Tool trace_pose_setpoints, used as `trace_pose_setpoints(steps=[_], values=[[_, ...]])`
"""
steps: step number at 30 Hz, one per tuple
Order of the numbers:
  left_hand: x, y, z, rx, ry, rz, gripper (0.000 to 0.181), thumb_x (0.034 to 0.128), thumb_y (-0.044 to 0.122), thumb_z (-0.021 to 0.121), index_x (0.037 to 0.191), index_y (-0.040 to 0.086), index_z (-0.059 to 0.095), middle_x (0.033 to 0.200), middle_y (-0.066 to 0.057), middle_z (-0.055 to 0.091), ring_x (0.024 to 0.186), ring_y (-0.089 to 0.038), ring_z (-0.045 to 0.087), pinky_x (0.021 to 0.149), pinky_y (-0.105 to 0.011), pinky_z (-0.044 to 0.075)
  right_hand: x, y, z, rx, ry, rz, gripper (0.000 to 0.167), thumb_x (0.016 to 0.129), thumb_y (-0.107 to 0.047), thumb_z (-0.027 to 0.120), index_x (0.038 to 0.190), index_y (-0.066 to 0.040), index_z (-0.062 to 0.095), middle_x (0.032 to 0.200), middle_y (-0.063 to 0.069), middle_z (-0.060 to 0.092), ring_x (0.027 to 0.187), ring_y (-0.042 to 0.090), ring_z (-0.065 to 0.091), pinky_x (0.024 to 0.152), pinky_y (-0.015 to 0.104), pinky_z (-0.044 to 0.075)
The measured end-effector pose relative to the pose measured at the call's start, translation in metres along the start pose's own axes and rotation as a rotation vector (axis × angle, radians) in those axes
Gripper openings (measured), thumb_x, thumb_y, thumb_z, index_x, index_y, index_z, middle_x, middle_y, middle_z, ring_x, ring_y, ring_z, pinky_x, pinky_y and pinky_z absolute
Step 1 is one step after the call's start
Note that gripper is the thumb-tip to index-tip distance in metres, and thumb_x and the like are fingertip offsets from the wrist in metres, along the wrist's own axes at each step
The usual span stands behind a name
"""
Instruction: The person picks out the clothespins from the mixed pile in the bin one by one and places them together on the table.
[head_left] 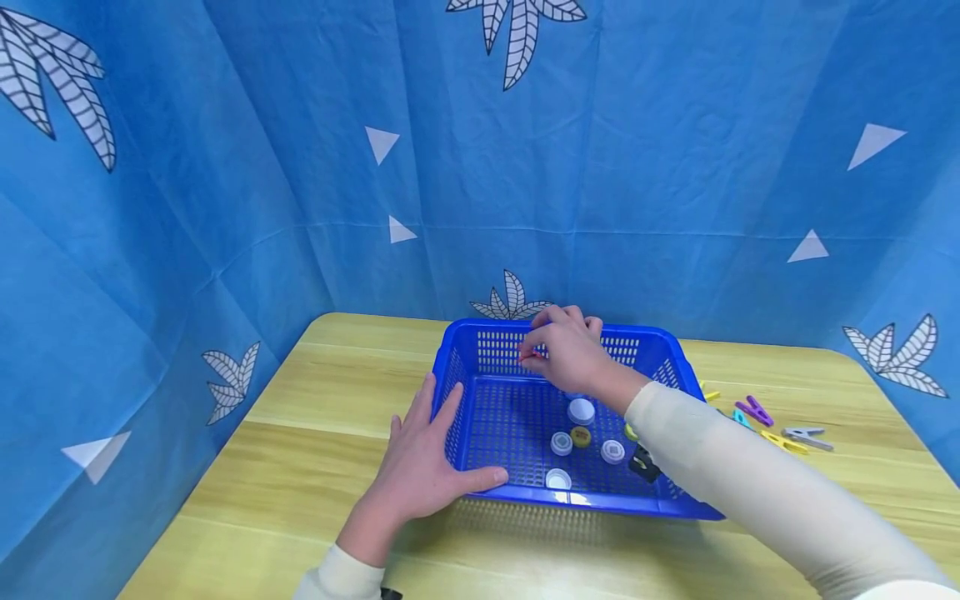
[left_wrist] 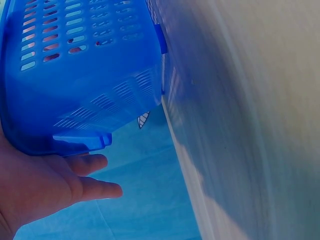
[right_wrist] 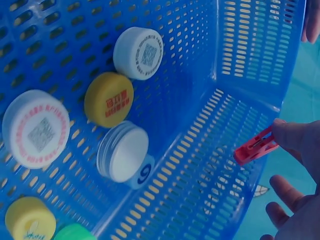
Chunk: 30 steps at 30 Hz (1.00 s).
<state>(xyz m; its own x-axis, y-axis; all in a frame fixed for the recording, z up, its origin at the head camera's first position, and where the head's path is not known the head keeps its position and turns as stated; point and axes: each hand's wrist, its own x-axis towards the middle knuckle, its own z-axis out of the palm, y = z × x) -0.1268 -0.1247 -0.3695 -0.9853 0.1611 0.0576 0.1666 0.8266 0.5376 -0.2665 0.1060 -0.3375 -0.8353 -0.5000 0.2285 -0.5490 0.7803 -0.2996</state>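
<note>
A blue plastic basket (head_left: 517, 495) with slotted walls stands on the wooden table. My left hand (head_left: 420, 458) rests at its near left corner, fingers spread and straight along the left rim, thumb over the near rim. Over the basket's far side, my right hand (head_left: 566, 350) pinches a red clothespin (right_wrist: 254, 148) between thumb and finger, inside the far wall. Whether the clothespin touches that wall, I cannot tell. Bottle caps lie on the basket floor, among them a white cap (right_wrist: 36, 129), an orange-yellow cap (right_wrist: 109, 99) and an upturned white cap (right_wrist: 125, 155).
Right of the basket lie several loose clothespins, including a purple clothespin (head_left: 754, 410), a yellow clothespin (head_left: 784, 442) and a grey clothespin (head_left: 807, 437). A black object (head_left: 643, 464) sits in the basket's near right part. Blue patterned cloth (head_left: 487, 167) hangs behind the table (head_left: 300, 450).
</note>
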Motion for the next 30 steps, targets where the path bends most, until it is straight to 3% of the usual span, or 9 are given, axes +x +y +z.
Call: trace_pose_setpoints(steps=[30], values=[[0.001,0.000,0.001,-0.005,0.009,0.001,0.131,0.0611,0.093,0.059,0.160,0.016,0.024,0.166,-0.014,0.002,0.150,-0.035,0.006,0.111,-0.068,0.005,-0.014,0.032,-0.032,-0.031,0.026,0.098,0.003,0.090,-0.026,0.077,0.089,-0.026,0.080,0.129,0.007,0.055,0.123,0.039,0.036,0.087,0.062,0.022]])
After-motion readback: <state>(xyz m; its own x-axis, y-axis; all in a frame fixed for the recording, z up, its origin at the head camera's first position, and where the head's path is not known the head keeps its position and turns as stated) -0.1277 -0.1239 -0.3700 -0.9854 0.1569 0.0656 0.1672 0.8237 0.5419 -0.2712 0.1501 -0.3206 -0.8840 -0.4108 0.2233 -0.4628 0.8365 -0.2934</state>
